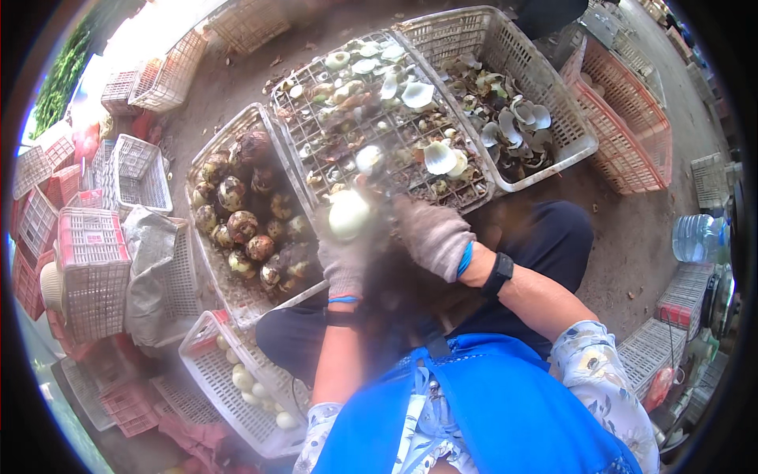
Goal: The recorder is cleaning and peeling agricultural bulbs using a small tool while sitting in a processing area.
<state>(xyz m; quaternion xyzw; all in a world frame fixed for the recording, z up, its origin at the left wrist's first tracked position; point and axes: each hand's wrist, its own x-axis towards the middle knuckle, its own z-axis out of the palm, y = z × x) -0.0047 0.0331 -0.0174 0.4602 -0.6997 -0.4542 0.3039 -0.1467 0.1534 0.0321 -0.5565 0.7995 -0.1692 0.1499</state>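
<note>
In my left hand (343,265), gloved in grey knit, sits a peeled white onion (349,215); the fingers are closed round it from below. Just to its right is my right hand (437,238), also gloved, its fingers curled inward and blurred. What the right hand grips is hidden. Beyond both hands lies an upturned, grid-bottomed crate (320,71) strewn with white onion layers (439,158) and scraps. Another whitish onion (369,160) rests on it. Unpeeled brown onions (242,227) fill a crate (207,268) at my left.
A low crate (272,446) with several peeled onions (243,379) stands by my left leg. Far right of the grid, a deep crate (553,170) holds peelings, beside a reddish crate (624,150). Stacked crates (93,268) line the left; a water bottle (699,238) stands right.
</note>
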